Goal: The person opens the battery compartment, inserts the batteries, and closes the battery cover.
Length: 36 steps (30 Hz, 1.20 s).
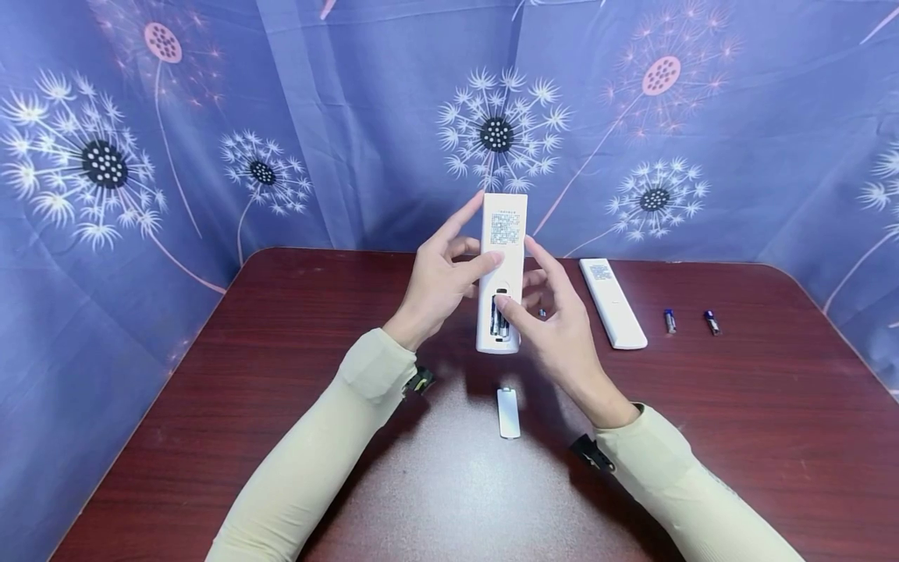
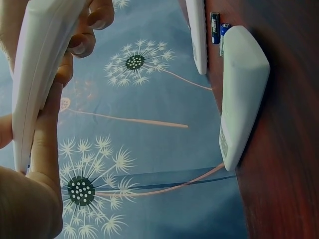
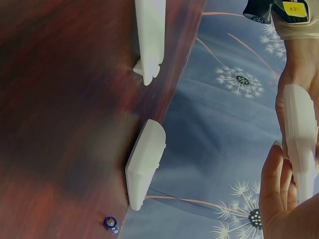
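A white remote control (image 1: 502,269) is held up with its printed back toward the head camera. Its battery compartment is uncovered, and batteries (image 1: 499,320) lie inside. My left hand (image 1: 444,275) grips it from the left, thumb across the back and index finger along the upper edge. From the right, my right hand (image 1: 558,324) holds the lower part, its thumb pressing at the top of the compartment. A small white battery cover (image 1: 509,412) lies on the table below. In the left wrist view the remote (image 2: 42,64) shows edge-on between the fingers.
Another white remote (image 1: 612,303) rests on the dark red table (image 1: 295,375), right of my hands. Two small batteries, one nearer (image 1: 670,321) and one farther right (image 1: 712,322), lie beyond it. A patterned blue cloth (image 1: 372,156) hangs behind the table.
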Tool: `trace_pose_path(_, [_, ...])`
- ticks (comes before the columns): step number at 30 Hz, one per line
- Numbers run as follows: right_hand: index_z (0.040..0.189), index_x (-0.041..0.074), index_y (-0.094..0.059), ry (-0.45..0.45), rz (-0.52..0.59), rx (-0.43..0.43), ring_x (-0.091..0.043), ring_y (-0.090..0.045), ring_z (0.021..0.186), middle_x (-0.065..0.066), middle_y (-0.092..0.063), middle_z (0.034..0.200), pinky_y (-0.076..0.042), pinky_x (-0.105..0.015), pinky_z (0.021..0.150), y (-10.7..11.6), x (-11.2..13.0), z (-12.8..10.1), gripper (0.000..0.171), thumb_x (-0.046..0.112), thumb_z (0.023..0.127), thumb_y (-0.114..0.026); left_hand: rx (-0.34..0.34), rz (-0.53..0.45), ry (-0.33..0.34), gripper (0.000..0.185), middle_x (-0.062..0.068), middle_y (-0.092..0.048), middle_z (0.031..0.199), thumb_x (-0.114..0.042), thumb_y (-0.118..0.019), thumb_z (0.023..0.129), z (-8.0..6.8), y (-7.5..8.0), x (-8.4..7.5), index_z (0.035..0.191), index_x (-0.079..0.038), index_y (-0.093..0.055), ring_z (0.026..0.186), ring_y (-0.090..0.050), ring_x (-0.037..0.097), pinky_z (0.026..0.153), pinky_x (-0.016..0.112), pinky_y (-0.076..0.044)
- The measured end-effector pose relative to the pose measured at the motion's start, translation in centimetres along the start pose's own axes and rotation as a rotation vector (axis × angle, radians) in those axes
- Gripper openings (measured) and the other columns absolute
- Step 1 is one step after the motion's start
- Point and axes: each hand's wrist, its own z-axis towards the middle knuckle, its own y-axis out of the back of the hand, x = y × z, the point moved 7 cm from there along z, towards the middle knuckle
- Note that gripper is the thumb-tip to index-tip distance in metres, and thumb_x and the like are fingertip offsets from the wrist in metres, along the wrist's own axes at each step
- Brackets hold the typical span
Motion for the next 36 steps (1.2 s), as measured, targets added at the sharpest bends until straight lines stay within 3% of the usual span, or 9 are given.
trace_pose_path(13, [0.161, 0.028, -0.048, 0.022, -0.033, 0.015, -0.028, -0.063, 0.089, -0.009, -0.063, 0.115, -0.053, -0.024, 0.072, 0.3, 0.5, 0.2, 0.079, 0.004, 0.094, -0.082, 0.009, 0.018, 0.000, 0.077, 0.019, -0.071, 0.099, 0.005, -0.075, 0.096, 0.0, 0.4, 0.1, 0.159, -0.033, -0.052, 0.085, -0.069, 0.024, 0.058, 0.033, -0.060])
trace_pose_path(23, [0.161, 0.019, -0.048, 0.024, -0.016, 0.021, -0.025, -0.064, 0.089, -0.011, -0.063, 0.116, -0.058, -0.023, 0.066, 0.4, 0.7, 0.3, 0.079, 0.000, 0.093, -0.082, 0.009, 0.029, -0.005, 0.077, 0.019, -0.072, 0.100, 0.004, -0.075, 0.097, 0.0, 0.5, 0.0, 0.160, -0.034, -0.051, 0.085, -0.069, 0.025, 0.058, 0.034, -0.060])
trace_pose_path(31, [0.161, 0.023, -0.047, 0.017, 0.037, 0.046, -0.020, -0.070, 0.089, -0.010, -0.063, 0.120, -0.063, -0.030, 0.072, 1.2, 0.5, 0.3, 0.077, -0.002, 0.095, -0.078, -0.008, 0.027, 0.013, 0.077, 0.018, -0.072, 0.098, 0.004, -0.076, 0.096, 0.1, 0.9, 0.2, 0.160, -0.032, -0.051, 0.083, -0.069, 0.022, 0.058, 0.032, -0.060])
trace_pose_path(36, [0.159, 0.019, -0.050, 0.020, -0.014, 0.076, -0.017, -0.070, 0.089, -0.011, -0.064, 0.121, -0.061, -0.028, 0.072, 2.0, 0.3, -0.1, 0.072, -0.003, 0.096, -0.076, -0.014, 0.031, 0.015, 0.078, 0.018, -0.072, 0.097, 0.004, -0.076, 0.096, 0.1, 1.2, 0.4, 0.160, -0.032, -0.051, 0.081, -0.068, 0.022, 0.057, 0.031, -0.058])
